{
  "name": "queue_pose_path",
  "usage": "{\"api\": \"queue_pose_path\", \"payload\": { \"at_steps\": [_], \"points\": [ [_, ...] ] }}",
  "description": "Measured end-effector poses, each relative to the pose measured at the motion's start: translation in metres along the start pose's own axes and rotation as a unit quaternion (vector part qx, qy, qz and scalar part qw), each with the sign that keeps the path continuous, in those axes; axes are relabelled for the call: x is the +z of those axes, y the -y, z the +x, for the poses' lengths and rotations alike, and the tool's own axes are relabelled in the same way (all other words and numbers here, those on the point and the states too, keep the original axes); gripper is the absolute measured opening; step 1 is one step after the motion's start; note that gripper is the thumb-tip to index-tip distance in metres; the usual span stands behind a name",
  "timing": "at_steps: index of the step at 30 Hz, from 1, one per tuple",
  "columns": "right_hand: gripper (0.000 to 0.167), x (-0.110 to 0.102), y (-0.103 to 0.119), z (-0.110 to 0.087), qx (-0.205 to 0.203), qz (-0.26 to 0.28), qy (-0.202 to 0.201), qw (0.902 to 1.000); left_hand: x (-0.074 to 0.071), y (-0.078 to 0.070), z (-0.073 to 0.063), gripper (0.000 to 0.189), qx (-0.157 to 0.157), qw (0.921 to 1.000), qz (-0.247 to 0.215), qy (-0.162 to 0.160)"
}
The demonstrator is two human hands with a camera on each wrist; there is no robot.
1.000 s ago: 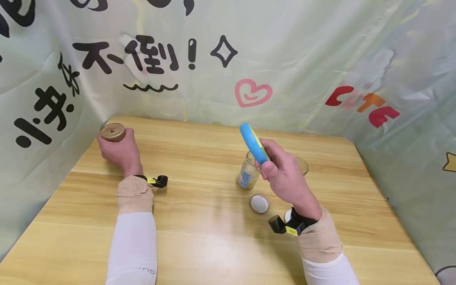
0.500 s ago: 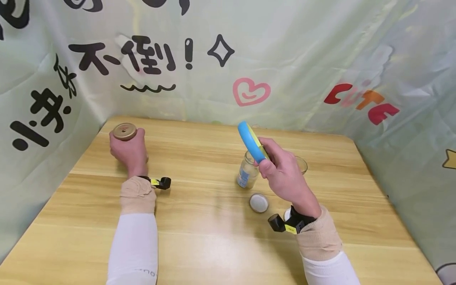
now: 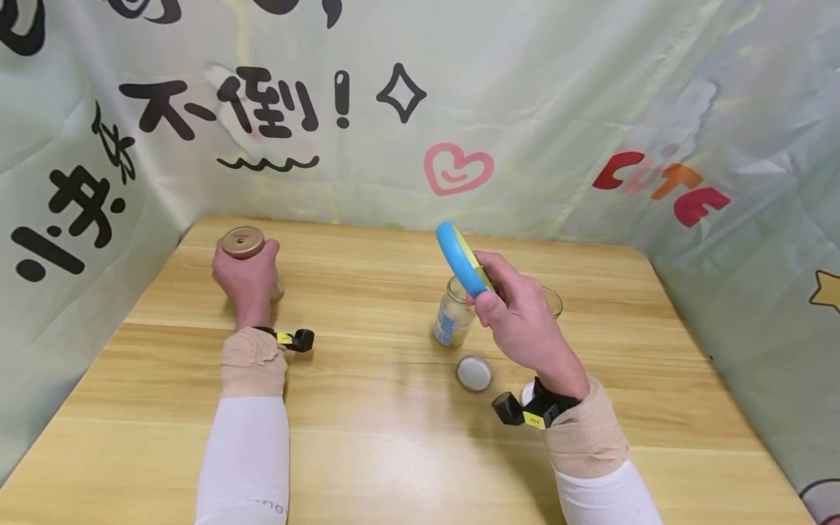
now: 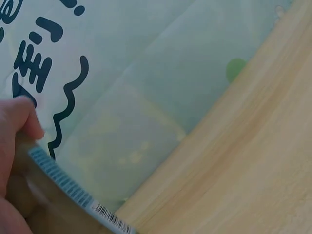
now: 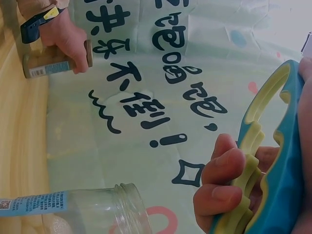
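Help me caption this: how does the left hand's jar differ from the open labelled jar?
The lidded jar has a gold lid; the open jar, a bare threaded rim. The left hand grips the lidded jar; the open jar stands on the table. The lidded jar looks brown, the open jar clear near its top. Both bear blue labels.

Right hand (image 3: pixel 525 321) grips a looped tool (image 5: pixel 287 170) in smooth, matt-looking plastic, ridged inside; just beside that grip, an open jar (image 3: pixel 453 326) in glossy clear glass. Left hand (image 3: pixel 246 275) holds a closed jar (image 5: pixel 48 67) with satin metal lid (image 3: pixel 243 242). Below both grips, smooth, slightly glossy wood-grain tabletop (image 3: pixel 380 437); beyond them, creased cloth-like backdrop (image 3: pixel 558 87).
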State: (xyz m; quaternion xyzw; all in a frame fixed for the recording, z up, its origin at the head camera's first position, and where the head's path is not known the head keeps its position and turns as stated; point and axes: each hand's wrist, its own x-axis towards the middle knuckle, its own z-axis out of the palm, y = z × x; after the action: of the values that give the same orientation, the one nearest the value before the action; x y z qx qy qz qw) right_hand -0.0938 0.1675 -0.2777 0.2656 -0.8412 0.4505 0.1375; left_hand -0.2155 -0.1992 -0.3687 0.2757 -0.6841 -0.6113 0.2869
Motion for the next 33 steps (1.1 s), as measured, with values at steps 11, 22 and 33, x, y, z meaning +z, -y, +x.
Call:
{"api": "queue_pose_path", "payload": {
  "at_steps": [11,22,33],
  "points": [
    [0.096,0.001,0.000,0.000,0.006,-0.011,0.002,0.9999,0.000,0.006,-0.004,0.034,0.037,0.9898,0.014,0.137],
    [0.097,0.002,0.000,0.000,0.012,-0.013,0.004,0.9998,0.000,0.004,-0.008,0.035,0.065,0.9434,0.041,0.323],
    [0.097,0.002,0.000,0.001,0.014,-0.021,0.009,0.9996,0.011,0.005,-0.015,0.043,0.064,0.9255,0.019,0.373]
  ]
}}
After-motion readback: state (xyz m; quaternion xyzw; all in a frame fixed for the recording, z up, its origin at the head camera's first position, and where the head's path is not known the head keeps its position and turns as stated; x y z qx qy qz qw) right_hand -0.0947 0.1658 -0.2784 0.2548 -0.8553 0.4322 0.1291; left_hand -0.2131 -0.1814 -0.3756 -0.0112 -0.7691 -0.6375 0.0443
